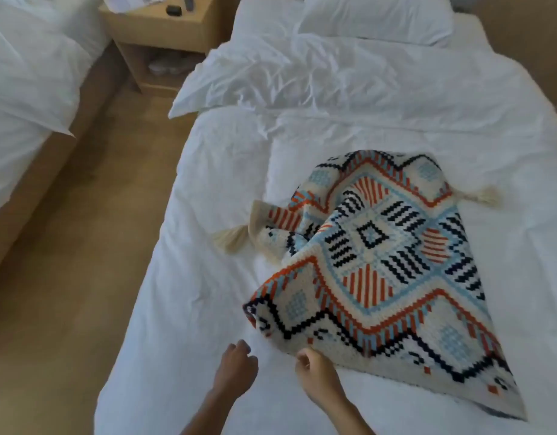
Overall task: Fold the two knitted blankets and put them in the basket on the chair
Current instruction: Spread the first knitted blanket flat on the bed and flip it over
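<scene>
At the bottom centre of the frame, two bare forearms reach in over the bed [183, 309]. Left hand [236, 368] sits loosely curled, fingers bent in, holding nothing, just above the white sheet and a little apart from the blanket edge. Right hand [315, 372] is closed on the near left edge of the knitted blanket [384, 271], fingers curled around the border, that edge lifted slightly off the sheet.

The blanket takes up the lower right of the frame, lying on the white bedding, partly doubled over and rumpled on its left side. Pattern is cream with orange, light blue and dark navy zigzags and striped diamonds. One cream tassel [230, 240] sticks out at its left, another tassel [484, 196] at its right edge. Only one blanket is visible; the basket and chair are out of view.

Farther up, a crumpled white duvet [318, 76] spreads across the middle of the bed, with a white pillow [374, 20] at top centre. Upper left centre, a light wood nightstand [158, 32] stands between the beds, with papers and small dark items on top, too blurred to identify. A second bed [29, 73] with white linen fills the left edge, wooden floor [82, 230] between.
</scene>
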